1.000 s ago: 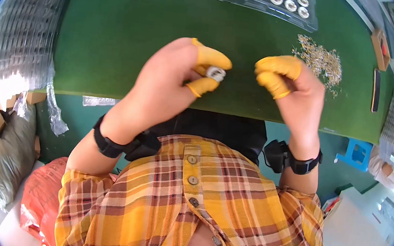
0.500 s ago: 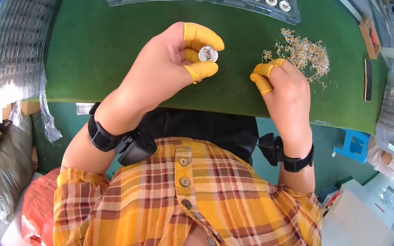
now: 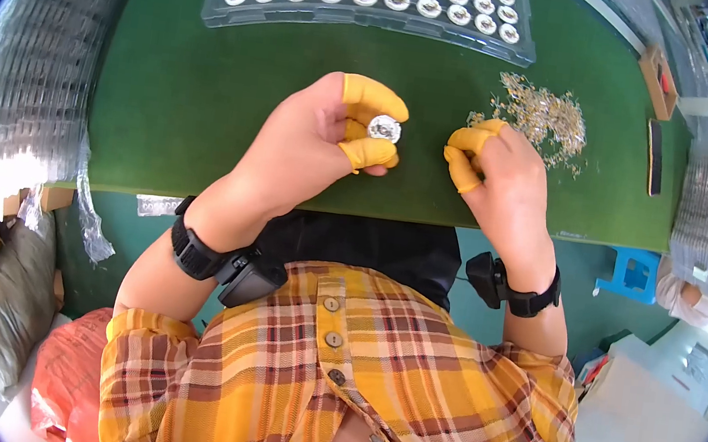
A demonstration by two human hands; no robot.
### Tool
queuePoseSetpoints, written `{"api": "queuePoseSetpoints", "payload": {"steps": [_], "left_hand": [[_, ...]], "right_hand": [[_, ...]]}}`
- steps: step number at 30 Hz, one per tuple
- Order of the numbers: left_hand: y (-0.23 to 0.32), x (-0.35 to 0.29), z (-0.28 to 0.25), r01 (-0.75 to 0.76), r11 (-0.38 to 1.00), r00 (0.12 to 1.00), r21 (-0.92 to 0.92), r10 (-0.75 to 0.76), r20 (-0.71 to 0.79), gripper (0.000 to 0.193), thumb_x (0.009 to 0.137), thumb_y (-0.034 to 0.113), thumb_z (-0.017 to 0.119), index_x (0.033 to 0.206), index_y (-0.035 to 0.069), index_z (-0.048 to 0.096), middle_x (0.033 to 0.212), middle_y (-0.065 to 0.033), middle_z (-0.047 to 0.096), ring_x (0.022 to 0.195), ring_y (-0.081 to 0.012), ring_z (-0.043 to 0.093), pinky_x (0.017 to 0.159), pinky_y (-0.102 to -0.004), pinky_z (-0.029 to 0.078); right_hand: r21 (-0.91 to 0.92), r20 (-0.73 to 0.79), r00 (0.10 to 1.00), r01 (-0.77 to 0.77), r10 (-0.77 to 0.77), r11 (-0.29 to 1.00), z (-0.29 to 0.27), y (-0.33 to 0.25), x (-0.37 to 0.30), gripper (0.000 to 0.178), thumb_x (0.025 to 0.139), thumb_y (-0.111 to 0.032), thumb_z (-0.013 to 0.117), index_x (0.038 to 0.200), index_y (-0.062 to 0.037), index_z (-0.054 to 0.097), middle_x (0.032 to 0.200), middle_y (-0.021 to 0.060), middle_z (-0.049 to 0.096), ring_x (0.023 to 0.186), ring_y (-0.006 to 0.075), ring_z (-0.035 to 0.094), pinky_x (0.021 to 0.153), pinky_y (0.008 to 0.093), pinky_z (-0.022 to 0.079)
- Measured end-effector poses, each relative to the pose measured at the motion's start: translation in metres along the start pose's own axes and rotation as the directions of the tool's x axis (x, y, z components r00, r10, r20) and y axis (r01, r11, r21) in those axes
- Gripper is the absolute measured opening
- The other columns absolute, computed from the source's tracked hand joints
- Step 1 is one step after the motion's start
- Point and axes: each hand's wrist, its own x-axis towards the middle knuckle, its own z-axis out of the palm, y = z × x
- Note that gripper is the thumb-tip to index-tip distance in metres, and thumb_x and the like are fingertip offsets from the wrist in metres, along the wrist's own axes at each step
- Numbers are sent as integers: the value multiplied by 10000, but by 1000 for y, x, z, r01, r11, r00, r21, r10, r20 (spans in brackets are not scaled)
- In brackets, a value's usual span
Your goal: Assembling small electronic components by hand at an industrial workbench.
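Note:
Between the yellow-covered thumb and fingers of my left hand [image 3: 297,143] is a small round white disc part [image 3: 384,129], its face turned up with dark and metallic detail in the middle. My right hand [image 3: 508,174], also with yellow finger covers, is pinched closed to the right of the disc, apart from it. Whatever lies between its fingertips is too small to make out. Just beyond the right hand spreads a loose pile of tiny wire-legged components [image 3: 544,116]. Further off, a clear plastic tray [image 3: 308,17] holds rows of similar white discs.
The green work table [image 3: 173,110] has tall stacks of clear plastic trays [image 3: 30,84] at its left. On the right are a small wooden box [image 3: 659,80], a dark flat bar [image 3: 653,158] and more stacked trays [image 3: 705,193]. A blue stool [image 3: 630,274] and another person's sleeve [image 3: 685,297] show beyond.
The whole view has shifted, so the table sits lower in the picture. My hands are slightly closer together, and the right one has drawn a little away from the component pile.

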Motion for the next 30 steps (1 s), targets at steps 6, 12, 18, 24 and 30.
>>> {"api": "queuePoseSetpoints", "payload": {"steps": [6, 12, 18, 24, 30], "left_hand": [[-1, 1, 0, -98, 987, 995, -128, 97, -16, 286, 931, 3, 528, 1199, 18, 427, 1051, -109, 573, 967, -187, 614, 867, -342, 545], [-7, -1, -15, -140, 987, 989, 82, 144, -37, 262, 926, -17, 526, 1167, 13, 429, 1070, -80, 542, 957, -165, 601, 841, -312, 542], [-5, -5, -25, -212, 974, 976, 83, 207, 67, 293, 878, -55, 583, 1137, 13, 464, 1043, -57, 561, 948, -135, 596, 825, -288, 525], [2, -1, -24, -145, 988, 960, 45, 152, -234, 349, 794, -93, 661, 1089, 21, 513, 986, -29, 584, 863, -87, 573, 712, -224, 490], [-3, 1, -23, -251, 966, 931, 54, 256, -261, 316, 793, -77, 665, 1068, -27, 520, 985, -83, 608, 863, -130, 634, 764, -255, 547]], "right_hand": [[266, -158, 987, 18, 25, 964, 15, -25, 28, 167, 712, -40, 728, 838, -53, 620, 778, 78, 583, 688, 269, 577, 597, 368, 479], [208, -78, 992, 117, -103, 971, 21, -28, 43, 207, 694, -49, 746, 852, -34, 613, 794, 94, 588, 692, 293, 573, 603, 383, 481], [561, 213, 974, -189, 80, 806, 18, -19, 51, 124, 766, -7, 721, 862, -31, 646, 773, 34, 600, 609, 104, 566, 553, 224, 451], [855, 180, 934, -304, 310, 420, 30, -29, 52, 132, 789, 26, 710, 912, 4, 666, 860, 40, 660, 690, 84, 613, 614, 211, 491], [892, 126, 931, -258, 344, 372, 39, -33, 52, 156, 830, 30, 670, 985, 14, 674, 907, 63, 672, 722, 108, 645, 634, 219, 527]]}}
